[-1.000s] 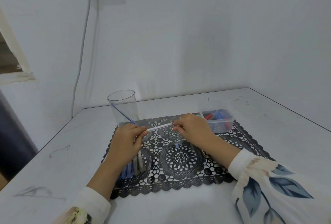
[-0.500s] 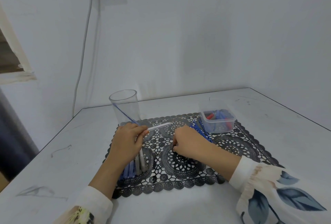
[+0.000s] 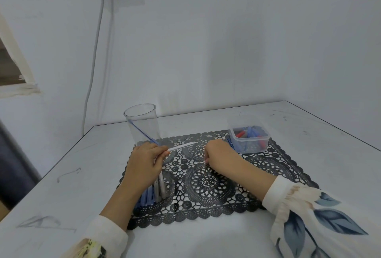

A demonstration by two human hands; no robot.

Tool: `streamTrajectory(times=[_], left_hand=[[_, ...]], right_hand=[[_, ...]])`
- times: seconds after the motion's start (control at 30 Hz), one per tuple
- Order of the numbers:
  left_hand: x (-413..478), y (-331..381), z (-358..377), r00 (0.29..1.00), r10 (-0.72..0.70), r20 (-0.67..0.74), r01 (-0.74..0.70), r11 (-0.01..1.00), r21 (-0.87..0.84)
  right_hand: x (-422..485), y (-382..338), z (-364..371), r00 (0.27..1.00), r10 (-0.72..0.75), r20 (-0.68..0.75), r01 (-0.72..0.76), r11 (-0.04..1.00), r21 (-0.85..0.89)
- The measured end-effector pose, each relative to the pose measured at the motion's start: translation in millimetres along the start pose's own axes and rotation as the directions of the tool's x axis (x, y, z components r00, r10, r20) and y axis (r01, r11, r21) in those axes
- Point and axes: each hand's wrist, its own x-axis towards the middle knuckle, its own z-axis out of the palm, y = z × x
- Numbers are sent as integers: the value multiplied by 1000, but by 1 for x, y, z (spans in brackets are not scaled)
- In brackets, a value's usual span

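Note:
My left hand [image 3: 144, 163] grips a thin white pen tube [image 3: 181, 146] that points right and slightly up over the black lace placemat [image 3: 208, 183]. Under that hand and wrist lies a small pile of grey and blue pen barrels [image 3: 156, 192]. My right hand [image 3: 219, 154] rests on the mat at its middle, fingers curled down onto the lace. Whatever is under its fingertips is hidden. A clear plastic cup [image 3: 142, 125] stands at the mat's back left with one thin blue refill [image 3: 142, 133] leaning inside.
A small clear tub [image 3: 249, 140] with red and blue pen parts sits at the mat's back right, with a few blue pieces [image 3: 229, 143] lying beside it. The white table [image 3: 82, 175] meets walls behind and to the right. A cable hangs down the back wall at the left.
My right hand let go of the white tube's far end and dropped onto the middle of the mat, where a small blue piece lay. My left hand keeps holding the tube.

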Motion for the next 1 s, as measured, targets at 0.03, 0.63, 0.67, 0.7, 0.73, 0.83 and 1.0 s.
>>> streamTrajectory(times=[0.03, 0.63, 0.67, 0.7, 0.73, 0.83, 1.0], left_hand=[[0, 0, 0, 1000, -1, 2, 1, 1000, 0], [0, 5, -4, 1000, 19, 6, -19, 1000, -16], [0, 6, -4, 1000, 21, 6, -21, 1000, -23], [0, 7, -4, 1000, 23, 5, -23, 999, -28], [0, 8, -4, 1000, 26, 5, -25, 999, -32], [0, 9, -4, 1000, 16, 3, -16, 998, -59], [0, 10, -4, 1000, -10, 7, 11, 996, -85]], right_hand=[[2, 1, -1, 1000, 8, -6, -8, 1000, 25], [-4, 5, -7, 919, -11, -394, 190, 888, 418], [-5, 4, -7, 915, -12, -404, 201, 880, 431], [-5, 4, -7, 912, -14, -409, 211, 872, 441], [-6, 3, -6, 911, -18, -413, 221, 866, 449], [-6, 3, -5, 903, -21, -428, 247, 843, 478], [-6, 4, -4, 901, -18, -433, 259, 823, 505]])
